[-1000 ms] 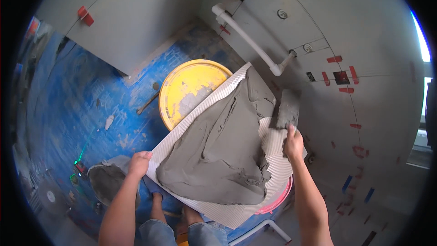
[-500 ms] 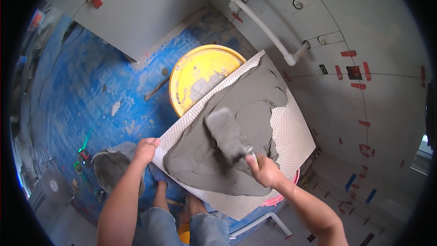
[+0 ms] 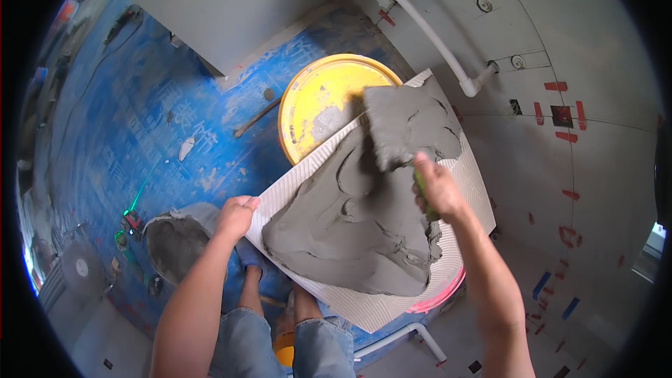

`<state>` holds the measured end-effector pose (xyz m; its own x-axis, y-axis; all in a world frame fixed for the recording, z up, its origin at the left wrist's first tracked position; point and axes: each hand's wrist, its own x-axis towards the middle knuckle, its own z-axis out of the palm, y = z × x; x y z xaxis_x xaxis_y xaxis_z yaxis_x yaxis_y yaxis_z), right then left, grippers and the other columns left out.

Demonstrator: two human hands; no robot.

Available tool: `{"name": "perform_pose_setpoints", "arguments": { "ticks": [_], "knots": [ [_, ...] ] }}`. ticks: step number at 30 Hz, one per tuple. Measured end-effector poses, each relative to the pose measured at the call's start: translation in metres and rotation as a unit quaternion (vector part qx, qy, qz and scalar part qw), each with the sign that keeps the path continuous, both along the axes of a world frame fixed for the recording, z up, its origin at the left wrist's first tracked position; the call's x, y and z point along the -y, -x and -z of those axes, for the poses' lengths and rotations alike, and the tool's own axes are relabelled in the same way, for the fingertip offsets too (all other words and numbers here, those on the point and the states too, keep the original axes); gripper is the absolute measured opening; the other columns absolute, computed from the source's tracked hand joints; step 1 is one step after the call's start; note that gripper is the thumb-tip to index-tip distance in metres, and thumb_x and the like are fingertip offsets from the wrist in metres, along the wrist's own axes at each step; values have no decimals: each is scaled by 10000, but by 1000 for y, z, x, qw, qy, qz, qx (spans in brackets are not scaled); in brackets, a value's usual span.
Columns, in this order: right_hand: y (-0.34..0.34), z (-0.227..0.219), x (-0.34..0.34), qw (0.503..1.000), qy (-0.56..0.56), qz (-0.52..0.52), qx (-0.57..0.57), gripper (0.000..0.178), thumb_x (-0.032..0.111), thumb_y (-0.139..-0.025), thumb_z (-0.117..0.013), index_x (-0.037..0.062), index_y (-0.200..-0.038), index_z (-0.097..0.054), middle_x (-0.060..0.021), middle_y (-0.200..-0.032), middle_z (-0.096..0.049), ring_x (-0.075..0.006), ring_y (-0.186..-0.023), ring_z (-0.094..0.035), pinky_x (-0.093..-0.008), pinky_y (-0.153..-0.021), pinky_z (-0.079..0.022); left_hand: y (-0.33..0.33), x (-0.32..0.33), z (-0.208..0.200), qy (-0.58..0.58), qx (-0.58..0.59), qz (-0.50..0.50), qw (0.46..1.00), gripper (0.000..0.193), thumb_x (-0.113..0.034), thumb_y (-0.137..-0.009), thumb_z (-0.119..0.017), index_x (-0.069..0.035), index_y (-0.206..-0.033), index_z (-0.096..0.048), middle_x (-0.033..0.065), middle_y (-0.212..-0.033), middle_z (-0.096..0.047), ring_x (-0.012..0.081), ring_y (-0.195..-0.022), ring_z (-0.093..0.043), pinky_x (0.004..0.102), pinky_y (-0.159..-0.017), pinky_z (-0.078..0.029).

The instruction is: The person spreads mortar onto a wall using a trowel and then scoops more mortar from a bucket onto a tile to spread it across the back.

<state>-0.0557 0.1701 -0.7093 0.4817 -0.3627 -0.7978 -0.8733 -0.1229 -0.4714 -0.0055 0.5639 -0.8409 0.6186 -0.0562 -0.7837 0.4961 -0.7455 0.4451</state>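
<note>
In the centre of the frame I see the ribbed white tile (image 3: 470, 189), covered with grey mortar (image 3: 357, 224). My right hand (image 3: 435, 189) has its fingers closed around the trowel (image 3: 392, 126), which lies flat on the mortar. My left hand (image 3: 235, 214) grips the tile's left edge; the yellow bucket (image 3: 315, 98) stands just behind.

Both forearms are bare from the lower edge of the view up to the wrists: no sleeves, no gloves, no watch or band. The left hand (image 3: 235, 214) and the right hand (image 3: 437, 189) are bare too, the right one smeared in places with grey paste on the fingers. Between the forearms, the legs show in blue denim shorts (image 3: 280, 343), faded and dusted pale grey, with cuffs that end at the knee. Below the shorts the shins are bare. The feet are in blue shoes (image 3: 260, 273), just beyond the shorts, partly hidden; their make cannot be told.
</note>
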Motion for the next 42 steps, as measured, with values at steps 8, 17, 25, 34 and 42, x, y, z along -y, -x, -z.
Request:
{"name": "perform_pose_setpoints", "arguments": {
  "ticks": [8,17,25,34,42],
  "knots": [
    [28,-16,-74,960,-266,-73,-35,613,628,-935,-416,52,-748,-515,-43,-583,-504,-124,-464,-495,-276,-424,-392,4,-3,6,6,35,17,999,338,-347,-911,-585,-21,-902,-673,152,-728,-624,246,-677,-577,374,-684,-451],
    [2,-33,32,991,127,-44,21,577,532,-966,-407,-9,-826,-553,-56,-650,-532,-166,-511,-528,-347,-446,-432,4,-11,12,27,21,-6,999,324,-305,-911,-593,9,-861,-657,137,-688,-585,207,-652,-535,366,-660,-438],
    [-14,-4,23,975,-134,154,90,545,564,-944,-451,30,-861,-528,-52,-639,-534,-154,-468,-509,-306,-417,-426,3,-3,16,24,-7,-12,1000,308,-276,-909,-613,23,-947,-678,106,-747,-644,158,-712,-560,341,-700,-455],
    [13,-17,62,985,-71,146,54,626,637,-932,-391,38,-822,-532,-64,-641,-533,-160,-460,-509,-314,-429,-424,2,-1,13,51,-24,-44,997,260,-209,-908,-624,31,-975,-697,41,-849,-676,135,-772,-576,301,-727,-464],
    [104,-24,-109,982,-158,-72,-80,582,561,-970,-385,34,-772,-531,-75,-571,-539,-179,-494,-554,-328,-489,-452,-6,-6,4,7,-41,-18,999,343,-297,-911,-617,27,-989,-697,67,-858,-689,148,-826,-583,312,-812,-459]
  ]
}}
